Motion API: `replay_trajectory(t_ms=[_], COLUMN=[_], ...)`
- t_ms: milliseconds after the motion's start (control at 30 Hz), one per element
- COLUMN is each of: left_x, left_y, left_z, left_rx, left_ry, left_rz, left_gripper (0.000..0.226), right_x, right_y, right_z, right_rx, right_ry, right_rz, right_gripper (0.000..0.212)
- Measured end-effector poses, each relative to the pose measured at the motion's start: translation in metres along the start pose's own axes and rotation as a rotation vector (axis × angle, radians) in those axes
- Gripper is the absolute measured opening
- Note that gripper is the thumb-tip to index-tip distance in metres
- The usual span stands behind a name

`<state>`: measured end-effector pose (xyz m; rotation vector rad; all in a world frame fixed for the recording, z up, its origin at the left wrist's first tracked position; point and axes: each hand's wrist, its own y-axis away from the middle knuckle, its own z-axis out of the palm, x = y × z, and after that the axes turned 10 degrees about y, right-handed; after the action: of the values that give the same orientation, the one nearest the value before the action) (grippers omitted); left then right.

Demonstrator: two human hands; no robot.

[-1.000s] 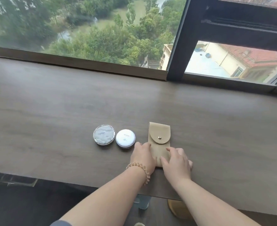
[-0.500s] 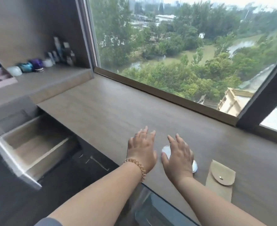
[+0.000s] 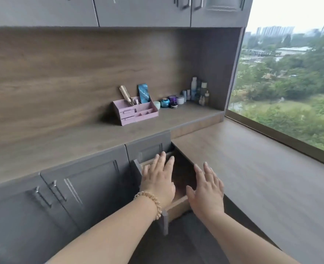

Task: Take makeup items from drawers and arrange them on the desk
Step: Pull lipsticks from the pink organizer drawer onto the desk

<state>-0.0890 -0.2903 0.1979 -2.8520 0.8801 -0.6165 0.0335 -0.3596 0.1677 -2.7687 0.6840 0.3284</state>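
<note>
Head view: a wood wall panel is seen far beyond the 2 hands, with grey upper cabinets above it. A window is seen well to the right of the right hand. The desk is spread just right of that hand and runs away from it along the window. A counter is set beyond and left of the left hand, higher than the desk. Grey doors are seen left of the left hand, below the counter.

The drawer is pulled out directly under both hands. Its inside is dark and partly covered by them, so what lies in it cannot be told. Both hands are held palm down, fingers straight and spread, with a gap between them; nothing is gripped. The left hand is placed over the drawer's left side, the right over its right side, next to the desk edge.

A pink organizer is set on the counter beyond the left hand, with a brush stood in it. Bottles are grouped beyond the right hand in the counter's corner, and jars are lined between them and the organizer. A coiled bracelet is worn on the left wrist.
</note>
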Motion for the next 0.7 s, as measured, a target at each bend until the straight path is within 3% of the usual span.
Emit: replay_trajectory(t_ms=[267,700], left_x=[-0.12,-0.231], left_y=[-0.032,-0.132], left_z=[-0.056,-0.065], left_rx=[0.027,0.073], left_ry=[-0.001,-0.059], left_rz=[-0.112,-0.252], left_gripper=[0.071,0.073], right_x=[-0.121,-0.196], right_y=[-0.047,-0.188], right_z=[0.027,0.094], right_rx=[-0.043,-0.053], right_ry=[0.014,0.066], right_rz=[-0.175,-0.325], right_gripper=[0.065,0.065])
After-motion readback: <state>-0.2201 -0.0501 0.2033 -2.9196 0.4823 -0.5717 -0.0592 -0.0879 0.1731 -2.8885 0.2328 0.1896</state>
